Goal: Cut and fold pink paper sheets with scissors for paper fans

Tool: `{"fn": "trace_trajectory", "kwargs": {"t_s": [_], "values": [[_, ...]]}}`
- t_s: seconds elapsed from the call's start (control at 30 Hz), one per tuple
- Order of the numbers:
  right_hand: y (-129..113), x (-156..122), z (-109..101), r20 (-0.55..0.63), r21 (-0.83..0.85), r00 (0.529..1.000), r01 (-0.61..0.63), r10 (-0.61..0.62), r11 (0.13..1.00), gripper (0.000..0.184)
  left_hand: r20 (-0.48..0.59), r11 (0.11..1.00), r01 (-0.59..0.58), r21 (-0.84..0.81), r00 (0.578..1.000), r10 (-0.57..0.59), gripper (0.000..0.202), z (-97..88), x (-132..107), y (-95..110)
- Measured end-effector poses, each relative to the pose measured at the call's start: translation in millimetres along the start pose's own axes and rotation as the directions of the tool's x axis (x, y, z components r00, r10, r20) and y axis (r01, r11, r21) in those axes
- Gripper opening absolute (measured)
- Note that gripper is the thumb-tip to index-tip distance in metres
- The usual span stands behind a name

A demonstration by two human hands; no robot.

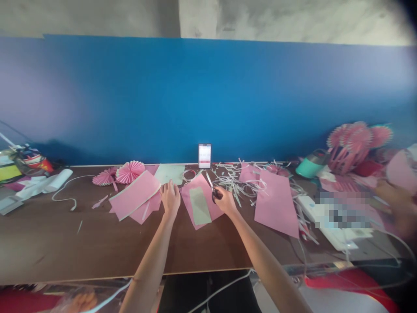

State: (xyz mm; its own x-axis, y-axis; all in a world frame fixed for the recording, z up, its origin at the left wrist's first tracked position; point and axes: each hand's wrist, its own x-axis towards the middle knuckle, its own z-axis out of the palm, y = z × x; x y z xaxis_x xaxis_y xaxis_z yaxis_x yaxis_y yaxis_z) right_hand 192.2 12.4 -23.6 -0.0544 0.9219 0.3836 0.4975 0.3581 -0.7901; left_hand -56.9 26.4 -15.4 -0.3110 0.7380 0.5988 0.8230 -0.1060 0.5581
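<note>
My right hand (226,201) grips scissors (209,178) by their black handles, the blades pointing away from me over a pink sheet (216,210). On that sheet lies a smaller pale green piece of paper (200,206). My left hand (170,198) rests with its fingers stretched out at the near edge of a pale green sheet (170,173), beside overlapping pink sheets (135,195) with light borders. Whether its fingertips pinch any paper is too small to tell.
White paper strips (233,179) are heaped behind my right hand. Pink folded fans (130,172) lie left; more fans (356,137) stand right, near a teal cup (311,165). A phone (204,156) leans against the blue wall. Another person's hand (395,202) is at far right.
</note>
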Motion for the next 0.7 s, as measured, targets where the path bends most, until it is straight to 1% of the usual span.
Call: {"fn": "trace_trajectory", "kwargs": {"t_s": [0.1, 0.2, 0.3, 0.4, 0.43, 0.5, 0.53, 0.6, 0.63, 0.67, 0.7], "values": [[4.2, 3.7, 0.1, -0.077, 0.19, 0.992, -0.082, 0.098, 0.978, 0.037, 0.018, 0.995, -0.025, -0.097, 0.999, 0.026, 0.033, 3.4, -3.8, 6.0], [2.9, 6.4, -2.2, -0.1, 0.316, 0.98, -0.133, 0.172, 0.94, 0.036, 0.052, 0.978, -0.014, -0.209, 0.998, 0.026, 0.032, 6.7, -10.1, 15.7], [0.1, 8.5, -5.8, -0.139, 0.413, 0.965, -0.149, 0.224, 0.898, 0.033, 0.089, 0.937, 0.058, -0.345, 0.996, -0.029, 0.034, 9.9, -17.6, 25.1], [0.4, 10.4, -8.8, -0.183, 0.53, 0.936, -0.164, 0.3, 0.832, 0.03, 0.118, 0.875, 0.159, -0.458, 0.986, -0.117, 0.043, 12.6, -23.6, 32.4], [1.2, 11.0, -9.6, -0.194, 0.566, 0.924, -0.169, 0.329, 0.807, 0.031, 0.145, 0.842, 0.197, -0.503, 0.979, -0.142, 0.048, 13.3, -24.9, 34.5], [2.8, 11.7, -10.4, -0.21, 0.611, 0.907, -0.17, 0.366, 0.773, 0.033, 0.256, 0.734, 0.296, -0.611, 0.952, -0.17, 0.058, 14.6, -26.4, 38.7], [3.3, 11.7, -10.4, -0.213, 0.62, 0.906, -0.165, 0.367, 0.767, 0.035, 0.328, 0.662, 0.356, -0.66, 0.929, -0.173, 0.061, 15.1, -26.6, 40.8], [2.5, 11.3, -9.7, -0.2, 0.617, 0.918, -0.154, 0.343, 0.772, 0.036, 0.461, 0.518, 0.471, -0.714, 0.873, -0.158, 0.066, 15.8, -26.3, 44.5], [1.2, 10.8, -8.9, -0.187, 0.61, 0.925, -0.154, 0.33, 0.777, 0.037, 0.504, 0.467, 0.509, -0.723, 0.851, -0.147, 0.067, 15.9, -26.0, 45.9], [-0.6, 10.1, -8.0, -0.172, 0.602, 0.932, -0.158, 0.32, 0.783, 0.038, 0.529, 0.44, 0.53, -0.725, 0.838, -0.137, 0.067, 15.8, -25.6, 46.7], [-2.8, 9.4, -7.0, -0.158, 0.593, 0.936, -0.164, 0.314, 0.788, 0.038, 0.537, 0.434, 0.533, -0.726, 0.834, -0.126, 0.066, 15.5, -25.3, 47.1]]}}
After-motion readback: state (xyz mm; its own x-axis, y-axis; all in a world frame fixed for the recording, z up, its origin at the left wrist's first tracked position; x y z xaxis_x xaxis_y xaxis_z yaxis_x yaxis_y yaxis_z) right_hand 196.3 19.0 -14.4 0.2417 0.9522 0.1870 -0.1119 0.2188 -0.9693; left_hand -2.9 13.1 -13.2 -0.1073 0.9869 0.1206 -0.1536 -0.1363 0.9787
